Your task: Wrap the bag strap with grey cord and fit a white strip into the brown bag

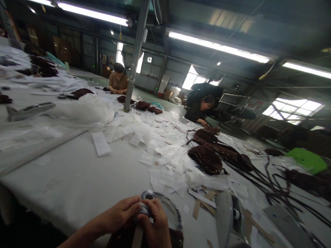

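Observation:
At the bottom centre, my left hand (122, 212) and my right hand (158, 218) come together with fingers closed around a grey, shiny wrapped bag handle (148, 195). The handle curves away to the right as a loop in clear-looking wrap. Below my hands is a dark brown bag (177, 238), mostly hidden by them and cut off by the frame's lower edge. A pale flat strip (137, 237) runs down between my hands over the bag. My fingers cover the exact spot being gripped.
White paper and plastic sheets (168, 155) litter the table (59, 175). Brown bags (205, 160) with long straps lie to the right, near grey tape dispensers (227, 217) and cardboard strips (196, 208). Two co-workers sit beyond; a metal post (134, 65) rises from the table.

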A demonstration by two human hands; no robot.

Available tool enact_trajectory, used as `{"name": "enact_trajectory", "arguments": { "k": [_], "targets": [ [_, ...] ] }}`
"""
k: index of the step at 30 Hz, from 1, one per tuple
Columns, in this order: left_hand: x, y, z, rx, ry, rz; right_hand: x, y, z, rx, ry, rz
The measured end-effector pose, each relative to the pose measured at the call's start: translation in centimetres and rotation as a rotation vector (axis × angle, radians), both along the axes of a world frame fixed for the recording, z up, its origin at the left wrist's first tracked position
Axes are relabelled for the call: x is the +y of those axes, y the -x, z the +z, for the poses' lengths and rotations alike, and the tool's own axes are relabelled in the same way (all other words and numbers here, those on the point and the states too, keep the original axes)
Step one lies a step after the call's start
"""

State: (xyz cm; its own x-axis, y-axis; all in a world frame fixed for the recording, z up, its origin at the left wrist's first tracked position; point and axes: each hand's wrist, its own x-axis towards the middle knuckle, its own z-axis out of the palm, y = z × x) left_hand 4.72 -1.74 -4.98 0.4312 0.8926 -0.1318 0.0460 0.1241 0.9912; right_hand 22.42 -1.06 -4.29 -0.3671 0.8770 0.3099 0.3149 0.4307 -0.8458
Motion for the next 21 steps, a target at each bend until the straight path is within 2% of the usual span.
{"name": "enact_trajectory", "arguments": {
  "k": [3, 5, 10, 15, 21],
  "targets": [
    [0.2, -0.4, -0.2, 0.030, 0.082, -0.020, -0.2, 0.3, -0.3, 0.041, -0.017, -0.064],
    [0.2, -0.6, 0.1, 0.021, 0.096, 0.010, -0.2, 0.5, -0.4, 0.070, -0.038, -0.099],
    [-0.1, -1.0, 0.3, -0.037, 0.015, 0.120, -0.4, 0.9, -0.6, 0.105, -0.116, -0.132],
    [-0.3, -1.1, -0.4, -0.180, 0.017, 0.070, -0.8, 0.9, -1.8, 0.157, -0.169, -0.164],
    [-0.5, -1.1, -0.5, -0.165, -0.017, 0.087, -1.2, 1.0, -3.2, 0.200, -0.184, -0.190]
  ]
}}
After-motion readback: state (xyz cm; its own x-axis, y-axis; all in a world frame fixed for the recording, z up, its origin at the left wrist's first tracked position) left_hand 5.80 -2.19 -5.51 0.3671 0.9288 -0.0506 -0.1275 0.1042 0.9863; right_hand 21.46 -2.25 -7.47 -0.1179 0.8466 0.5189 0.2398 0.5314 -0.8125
